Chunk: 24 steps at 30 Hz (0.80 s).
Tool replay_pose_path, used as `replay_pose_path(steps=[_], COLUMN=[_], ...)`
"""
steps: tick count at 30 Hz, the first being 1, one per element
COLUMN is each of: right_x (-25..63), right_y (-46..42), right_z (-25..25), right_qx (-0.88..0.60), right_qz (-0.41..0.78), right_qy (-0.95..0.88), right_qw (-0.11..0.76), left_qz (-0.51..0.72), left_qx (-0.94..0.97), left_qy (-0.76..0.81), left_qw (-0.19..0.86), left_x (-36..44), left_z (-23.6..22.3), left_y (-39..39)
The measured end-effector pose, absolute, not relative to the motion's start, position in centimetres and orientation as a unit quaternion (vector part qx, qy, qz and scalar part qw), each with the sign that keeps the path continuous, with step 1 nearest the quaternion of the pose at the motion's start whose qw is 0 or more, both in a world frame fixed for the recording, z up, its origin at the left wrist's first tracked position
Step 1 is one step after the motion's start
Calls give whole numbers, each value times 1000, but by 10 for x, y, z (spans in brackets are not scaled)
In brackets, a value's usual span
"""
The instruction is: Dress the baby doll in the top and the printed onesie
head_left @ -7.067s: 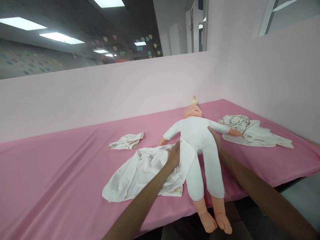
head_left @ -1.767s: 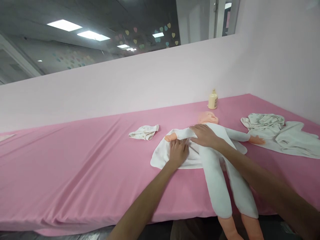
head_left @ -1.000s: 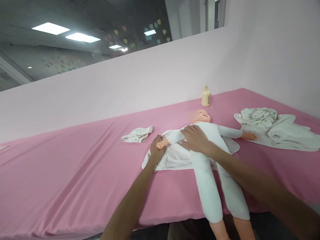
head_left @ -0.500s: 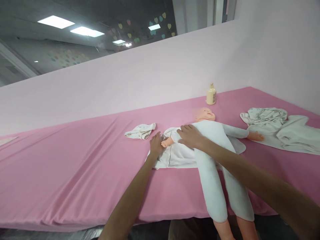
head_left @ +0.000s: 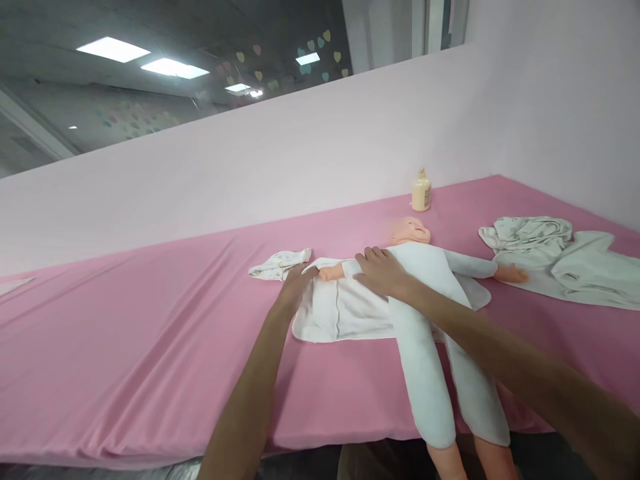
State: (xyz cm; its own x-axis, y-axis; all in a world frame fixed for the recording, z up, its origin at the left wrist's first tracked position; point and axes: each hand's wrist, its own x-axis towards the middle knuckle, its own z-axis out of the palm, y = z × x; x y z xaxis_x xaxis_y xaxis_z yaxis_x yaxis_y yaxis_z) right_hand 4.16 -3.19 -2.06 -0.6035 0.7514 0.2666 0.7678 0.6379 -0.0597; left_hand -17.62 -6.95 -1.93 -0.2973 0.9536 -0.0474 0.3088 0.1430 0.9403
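A baby doll with a white cloth body lies on its back, its head toward the wall and its feet past the near edge. Beneath it is a white garment, spread out to the left of its body. My left hand is closed on the garment's upper left edge, close to the doll's small hand. My right hand wraps over the doll's upper arm near the shoulder; its fingertips are partly hidden. The doll's other arm stretches out to the right.
A small patterned white cloth lies just beyond my left hand. At the right are a crumpled patterned cloth and a white cloth. A cream pump bottle stands near the wall. Pink sheeting covers the table.
My left hand has moved left and slightly up, drawing the garment's bunched left part out flatter. The doll's near hand now lies straighter to the left. My right hand stays put.
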Motion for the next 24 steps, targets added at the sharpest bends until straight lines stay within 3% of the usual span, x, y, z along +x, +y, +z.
replay_pose_path(steps=[6,15,24], right_x=[38,39,37], right_y=[-34,-33,-32], right_z=[-20,-17,-12], right_qx=[-452,-436,-418], right_qz=[-29,-3,-21], right_qy=[-879,-892,-904], right_qw=[147,123,90], left_qz=[566,362,349], left_qx=[429,629,628], left_qy=[572,538,559], left_qw=[411,429,415], left_x=[-151,-100,-102], left_z=[5,9,2], left_y=[-85,-112,-108])
